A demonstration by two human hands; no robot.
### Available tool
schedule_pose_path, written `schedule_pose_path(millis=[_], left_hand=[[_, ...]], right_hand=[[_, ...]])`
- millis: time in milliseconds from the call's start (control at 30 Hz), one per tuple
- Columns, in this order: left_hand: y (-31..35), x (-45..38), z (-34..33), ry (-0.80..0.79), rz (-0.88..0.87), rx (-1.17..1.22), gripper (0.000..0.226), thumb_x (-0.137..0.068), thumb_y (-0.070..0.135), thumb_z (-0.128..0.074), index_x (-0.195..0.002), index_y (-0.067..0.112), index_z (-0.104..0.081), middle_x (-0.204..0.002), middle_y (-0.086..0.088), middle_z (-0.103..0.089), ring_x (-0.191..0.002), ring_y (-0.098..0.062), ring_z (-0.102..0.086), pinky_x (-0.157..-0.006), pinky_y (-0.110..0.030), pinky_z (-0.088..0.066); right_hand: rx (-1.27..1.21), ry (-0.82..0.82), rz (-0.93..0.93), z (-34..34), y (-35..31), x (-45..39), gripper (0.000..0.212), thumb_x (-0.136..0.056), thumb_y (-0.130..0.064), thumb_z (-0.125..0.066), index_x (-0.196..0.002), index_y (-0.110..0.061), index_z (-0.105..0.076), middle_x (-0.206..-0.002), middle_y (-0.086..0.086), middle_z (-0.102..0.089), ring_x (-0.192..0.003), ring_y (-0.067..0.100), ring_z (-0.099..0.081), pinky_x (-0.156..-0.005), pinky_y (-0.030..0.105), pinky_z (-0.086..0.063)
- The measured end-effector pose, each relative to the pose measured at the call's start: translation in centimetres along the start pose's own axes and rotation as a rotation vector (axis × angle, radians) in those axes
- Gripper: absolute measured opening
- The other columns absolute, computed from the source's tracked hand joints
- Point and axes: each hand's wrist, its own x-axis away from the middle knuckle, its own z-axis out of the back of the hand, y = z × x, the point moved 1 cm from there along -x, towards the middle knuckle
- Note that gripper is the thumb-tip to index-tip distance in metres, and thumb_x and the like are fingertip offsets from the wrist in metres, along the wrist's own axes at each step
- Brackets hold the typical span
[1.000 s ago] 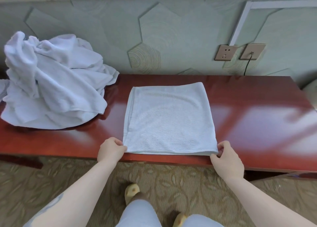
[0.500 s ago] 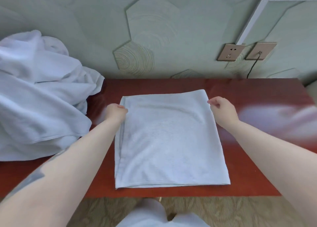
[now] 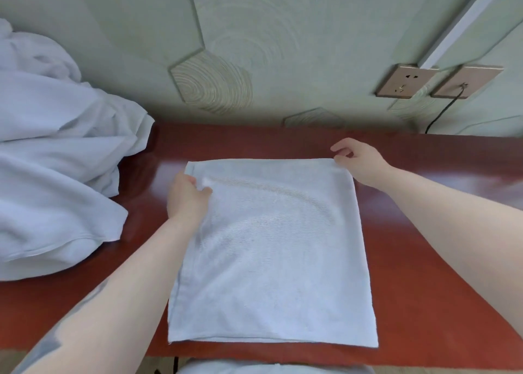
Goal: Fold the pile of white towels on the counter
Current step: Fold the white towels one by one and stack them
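- The counter (image 3: 424,232) is glossy red-brown wood, running left to right in front of you with its back edge against the green patterned wall (image 3: 254,48)
- The pile of white towels (image 3: 56,161) sits crumpled at the counter's left end, spilling past the left side of the view
- The folded towel (image 3: 271,254) lies flat in the middle of the counter, its near edge almost at the counter's front edge and its far edge short of the back edge
- Your left hand (image 3: 186,198) sits on the towel's far left corner, fingers curled and pinching the cloth
- Your right hand (image 3: 359,161) is at the far right corner, thumb and fingers pinching the towel's edge
- Two sockets (image 3: 404,80) sit on the wall above the counter's back right, one with a dark cable (image 3: 441,113) hanging toward the counter
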Motion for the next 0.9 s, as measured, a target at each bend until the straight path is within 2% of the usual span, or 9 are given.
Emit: schedule_pose_path(millis=[100,200,300,333,433,533,633,733,900], left_hand=[[0.5,-0.2,0.9,-0.07,0.067,-0.072,0.023,-0.085,0.028,-0.07,-0.097,0.011,-0.06,-0.102,-0.006,-0.06,-0.094,-0.026,-0.058,-0.08,-0.03,-0.04],[0.8,-1.0,1.6,-0.096,0.11,-0.065,0.031,-0.087,0.03,-0.071,-0.105,0.006,-0.065,-0.107,-0.008,-0.066,-0.103,-0.029,-0.061,-0.085,-0.03,-0.045],[1.2,-1.8,1.6,-0.029,0.056,0.065,0.021,-0.087,0.018,-0.071,-0.103,0.009,-0.059,-0.092,-0.002,-0.057,-0.078,-0.019,-0.055,-0.06,-0.011,-0.042],[1.5,-1.8,1.5,-0.004,0.055,0.134,0.024,-0.086,0.013,-0.071,-0.106,0.01,-0.058,-0.093,-0.002,-0.055,-0.073,-0.015,-0.053,-0.055,-0.01,-0.04],[1.4,-1.8,0.9,0.044,0.115,0.28,0.041,-0.087,0.011,-0.069,-0.125,0.006,-0.054,-0.107,-0.005,-0.054,-0.089,-0.019,-0.056,-0.075,-0.023,-0.042],[1.5,-1.9,0.2,0.141,0.114,0.222,0.034,-0.091,0.015,-0.064,-0.124,0.006,-0.058,-0.108,-0.008,-0.062,-0.103,-0.027,-0.061,-0.083,-0.027,-0.043],[1.9,-1.8,-0.9,0.177,0.064,0.202,0.029,-0.093,0.023,-0.064,-0.119,0.008,-0.061,-0.112,-0.007,-0.065,-0.105,-0.026,-0.061,-0.085,-0.028,-0.042],[1.8,-1.8,-1.5,0.228,0.032,0.111,0.02,-0.094,0.025,-0.062,-0.107,0.009,-0.065,-0.106,-0.009,-0.068,-0.095,-0.026,-0.059,-0.076,-0.03,-0.041],[1.7,-2.4,-1.4,0.263,-0.017,-0.04,0.019,-0.099,0.026,-0.053,-0.112,0.015,-0.061,-0.111,-0.004,-0.062,-0.102,-0.029,-0.057,-0.076,-0.032,-0.035]], right_hand=[[0.049,-0.13,-0.002,1.2,0.4,-1.1,0.012,-0.09,-0.02,-0.064,-0.1,-0.013,-0.069,-0.098,0.005,-0.067,-0.086,0.017,-0.056,-0.07,0.028,-0.04],[0.089,-0.274,0.02,2.4,0.7,-2.1,0.006,-0.09,-0.015,-0.063,-0.089,-0.012,-0.068,-0.095,0.002,-0.066,-0.084,0.014,-0.054,-0.068,0.019,-0.039],[0.017,-0.327,0.054,2.7,0.8,-3.0,0.011,-0.091,-0.011,-0.062,-0.082,-0.016,-0.066,-0.079,-0.007,-0.061,-0.066,-0.002,-0.05,-0.061,0.015,-0.037],[-0.008,-0.329,0.07,2.6,0.8,-3.2,0.011,-0.091,-0.011,-0.062,-0.081,-0.016,-0.065,-0.075,-0.01,-0.059,-0.06,-0.006,-0.05,-0.059,0.012,-0.037],[0.011,-0.338,0.135,2.3,1.2,-3.8,0.012,-0.094,-0.015,-0.059,-0.082,-0.017,-0.061,-0.071,-0.011,-0.057,-0.056,-0.004,-0.047,-0.057,0.011,-0.038],[0.129,-0.338,0.198,2.1,2.3,-4.2,0.015,-0.097,-0.021,-0.056,-0.082,-0.023,-0.056,-0.064,-0.009,-0.051,-0.059,0.009,-0.041,-0.059,0.022,-0.035],[0.194,-0.339,0.243,1.7,3.0,-4.2,0.015,-0.099,-0.025,-0.052,-0.084,-0.027,-0.051,-0.062,-0.008,-0.052,-0.057,0.01,-0.041,-0.057,0.025,-0.035],[0.219,-0.321,0.28,1.5,3.5,-4.0,0.014,-0.1,-0.028,-0.049,-0.086,-0.03,-0.048,-0.067,-0.007,-0.058,-0.059,0.01,-0.047,-0.058,0.026,-0.038],[0.319,-0.324,0.291,1.8,3.9,-3.7,0.012,-0.101,-0.032,-0.044,-0.089,-0.032,-0.044,-0.066,-0.005,-0.058,-0.063,0.018,-0.054,-0.063,0.039,-0.043]])
